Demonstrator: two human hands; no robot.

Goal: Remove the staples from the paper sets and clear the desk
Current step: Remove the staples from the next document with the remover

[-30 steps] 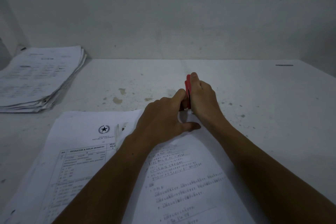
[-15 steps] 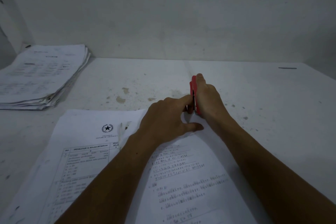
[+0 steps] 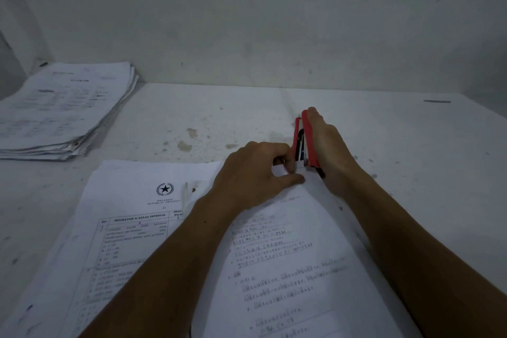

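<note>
Since a moment ago the red stapler [image 3: 304, 143] is opening slightly while, nearest, the left hand [image 3: 252, 173] is pinching the paper set's [image 3: 288, 255] far corner and the right hand [image 3: 329, 151] is gripping the stapler, lengthwise away, beside it on the bench [image 3: 411, 145].

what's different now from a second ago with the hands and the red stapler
The red stapler now gapes open at the far end; before, it looked closed. The right hand still grips it, and the left hand still pinches the paper set at its corner.
</note>
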